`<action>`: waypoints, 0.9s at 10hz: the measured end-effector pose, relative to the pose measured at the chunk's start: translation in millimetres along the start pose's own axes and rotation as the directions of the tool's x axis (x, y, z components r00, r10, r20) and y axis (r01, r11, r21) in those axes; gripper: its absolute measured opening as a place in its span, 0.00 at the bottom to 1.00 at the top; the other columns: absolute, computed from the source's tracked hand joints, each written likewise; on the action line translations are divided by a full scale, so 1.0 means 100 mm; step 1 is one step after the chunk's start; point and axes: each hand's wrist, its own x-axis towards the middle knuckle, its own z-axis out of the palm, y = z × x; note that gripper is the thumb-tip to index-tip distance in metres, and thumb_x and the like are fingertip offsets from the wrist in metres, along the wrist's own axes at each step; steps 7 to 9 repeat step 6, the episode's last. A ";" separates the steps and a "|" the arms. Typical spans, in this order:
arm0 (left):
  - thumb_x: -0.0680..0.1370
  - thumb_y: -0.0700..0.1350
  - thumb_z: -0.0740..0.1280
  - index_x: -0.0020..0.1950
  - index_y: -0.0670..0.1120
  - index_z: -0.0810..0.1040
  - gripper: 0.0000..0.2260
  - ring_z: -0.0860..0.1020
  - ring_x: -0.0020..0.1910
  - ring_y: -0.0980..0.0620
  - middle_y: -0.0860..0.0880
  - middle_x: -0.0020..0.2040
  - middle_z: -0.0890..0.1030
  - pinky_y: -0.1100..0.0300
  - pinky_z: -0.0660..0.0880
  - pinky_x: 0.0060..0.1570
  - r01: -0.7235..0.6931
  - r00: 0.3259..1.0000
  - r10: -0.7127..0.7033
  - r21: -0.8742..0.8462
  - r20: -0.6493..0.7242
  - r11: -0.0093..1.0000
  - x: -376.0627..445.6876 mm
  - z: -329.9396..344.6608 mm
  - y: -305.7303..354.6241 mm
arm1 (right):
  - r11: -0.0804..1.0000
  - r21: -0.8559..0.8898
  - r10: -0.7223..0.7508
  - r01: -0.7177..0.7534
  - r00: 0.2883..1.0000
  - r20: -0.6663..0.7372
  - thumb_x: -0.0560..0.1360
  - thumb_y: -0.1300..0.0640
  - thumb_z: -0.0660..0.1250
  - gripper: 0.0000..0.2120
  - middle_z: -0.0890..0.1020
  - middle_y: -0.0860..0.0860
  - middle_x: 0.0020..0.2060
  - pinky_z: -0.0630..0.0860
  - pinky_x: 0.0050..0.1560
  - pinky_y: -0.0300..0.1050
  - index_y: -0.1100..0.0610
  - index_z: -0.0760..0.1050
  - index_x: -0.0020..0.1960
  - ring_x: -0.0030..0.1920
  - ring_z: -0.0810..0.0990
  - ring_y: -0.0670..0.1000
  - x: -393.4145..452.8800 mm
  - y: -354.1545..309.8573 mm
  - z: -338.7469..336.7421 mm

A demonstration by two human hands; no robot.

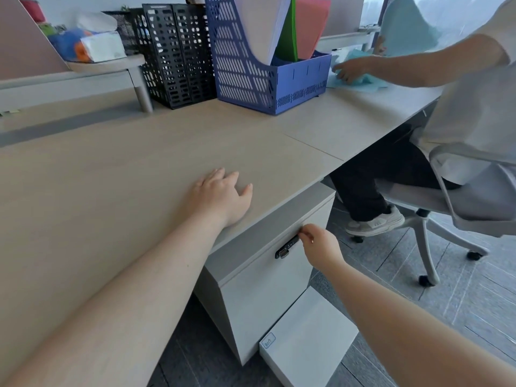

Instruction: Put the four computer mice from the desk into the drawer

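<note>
At the far left a low white shelf riser (106, 67) is seen carrying a tissue box (102, 47) and soft toys, kept back so that the working surface is left free. Next to it, black perforated plastic file holders (178, 54) and a blue perforated plastic magazine rack (251, 68) with papers and folders are stood upright along the back. The pale wood-grain desk (111, 177) is spread across the middle, and no computer mice are to be seen on any part of it in view; whether they lie inside the drawer or outside the frame cannot be told. The left hand (220, 196) is laid flat on the desktop near its front edge, fingers spread and nothing held, probably as a brace while the other arm is lowered. Beneath the edge, the light grey cabinet drawer (268, 275) is closed, or very nearly so. The right hand (318, 247) is brought to the top of the drawer front, its fingertips pinched together just at the upper end of the small black combination lock (287, 247), seemingly so that the drawer can be pulled or pushed there. A flat white box (310, 336) is left on the floor below. At the right another seated person (460, 107) is occupied with a teal cloth (360, 79).
</note>
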 end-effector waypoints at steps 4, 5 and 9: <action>0.80 0.59 0.53 0.76 0.51 0.61 0.26 0.55 0.78 0.49 0.47 0.79 0.58 0.52 0.52 0.76 0.006 1.000 -0.006 -0.008 -0.002 1.000 0.03 0.01 0.01 | 1.000 0.001 -0.013 0.013 0.990 0.142 0.80 0.60 0.59 0.11 0.77 0.52 0.38 0.67 0.42 0.40 0.61 0.78 0.54 0.40 0.73 0.53 0.10 0.01 -0.11; 0.80 0.59 0.53 0.76 0.51 0.62 0.26 0.55 0.78 0.49 0.47 0.79 0.59 0.53 0.52 0.76 0.008 1.000 -0.008 -0.023 0.002 1.000 0.00 0.00 0.02 | 0.997 -0.078 0.019 -0.005 0.983 0.182 0.80 0.61 0.57 0.11 0.75 0.52 0.40 0.67 0.40 0.42 0.62 0.76 0.54 0.41 0.72 0.54 0.10 -0.06 -0.13; 0.81 0.59 0.53 0.76 0.51 0.62 0.26 0.55 0.77 0.49 0.47 0.79 0.59 0.53 0.52 0.76 0.004 1.000 -0.005 -0.033 -0.018 0.999 -0.01 -0.01 0.02 | 0.993 -0.116 0.061 -0.037 0.974 0.217 0.80 0.59 0.56 0.11 0.75 0.54 0.41 0.68 0.40 0.43 0.61 0.75 0.56 0.42 0.73 0.55 0.12 -0.12 -0.17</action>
